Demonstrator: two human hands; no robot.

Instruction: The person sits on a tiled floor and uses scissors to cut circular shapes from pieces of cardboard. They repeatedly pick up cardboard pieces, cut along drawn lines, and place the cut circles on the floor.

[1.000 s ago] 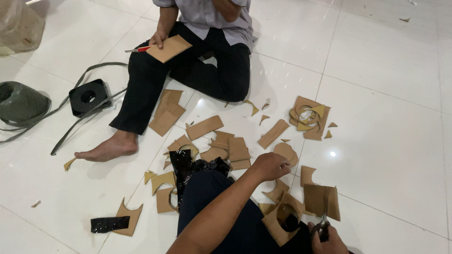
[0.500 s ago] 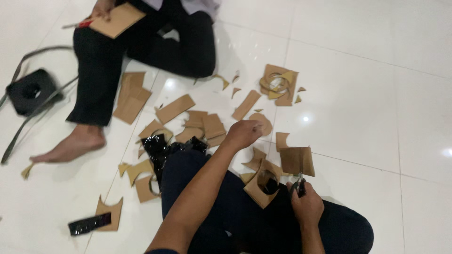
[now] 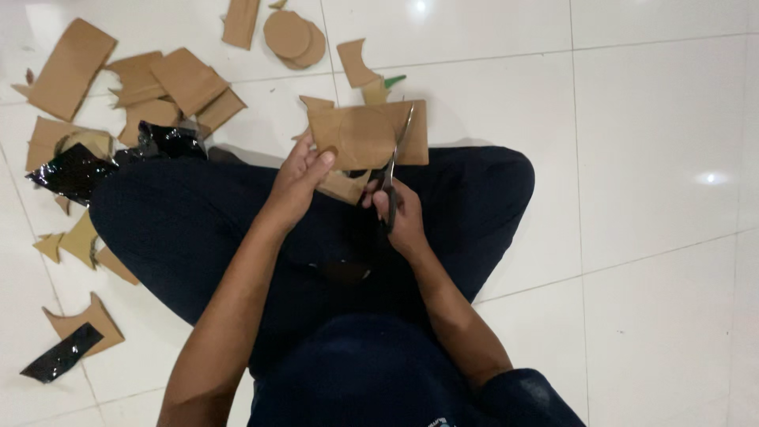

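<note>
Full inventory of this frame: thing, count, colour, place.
Brown cardboard piece with a drawn circle: one, held over the lap.
Black-handled scissors: one, blades at that piece.
Round brown cardboard discs: two, overlapping, top centre floor.
Brown cardboard offcuts: many, left floor.
Crumpled black plastic film: one, beside the left knee.
Black strip: one, bottom left.
White tiled floor: everywhere.
Left hand: grips cardboard.
Right hand: holds scissors.

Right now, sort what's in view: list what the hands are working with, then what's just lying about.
In hand:
left hand holding cardboard piece
right hand with scissors

Lying about:
cardboard scraps
cardboard discs
black foil
black strip
</note>
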